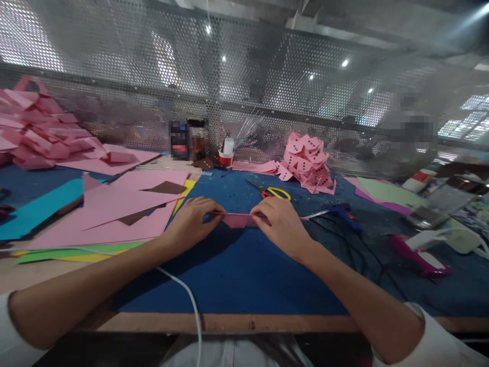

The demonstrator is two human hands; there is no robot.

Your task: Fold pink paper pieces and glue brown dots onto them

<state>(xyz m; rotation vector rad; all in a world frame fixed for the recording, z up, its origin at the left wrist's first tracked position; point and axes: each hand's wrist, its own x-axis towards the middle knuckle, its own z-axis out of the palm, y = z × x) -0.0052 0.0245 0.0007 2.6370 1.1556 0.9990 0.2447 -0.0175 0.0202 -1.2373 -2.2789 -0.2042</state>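
Between my two hands a narrow folded strip of pink paper [237,220] is stretched just over the blue mat [244,280]. My left hand [196,219] pinches its left end between thumb and fingers. The other end is pinched by my right hand [280,224], whose fingers cover part of the strip. A thin pink end shows to the right of that hand. Beyond the right hand lie scissors [280,192] with yellow and red handles. A blue glue gun [346,216] rests to the right, close to a thin blade-like piece.
Pink, yellow and green sheets [126,224] lie left, beside a turquoise strip [42,209]. Pink folded pieces [42,127] are heaped far left. A dotted pink paper stack [305,160] stands at the back. A white cable [191,295] crosses the front edge; a magenta tool [418,257] lies right.
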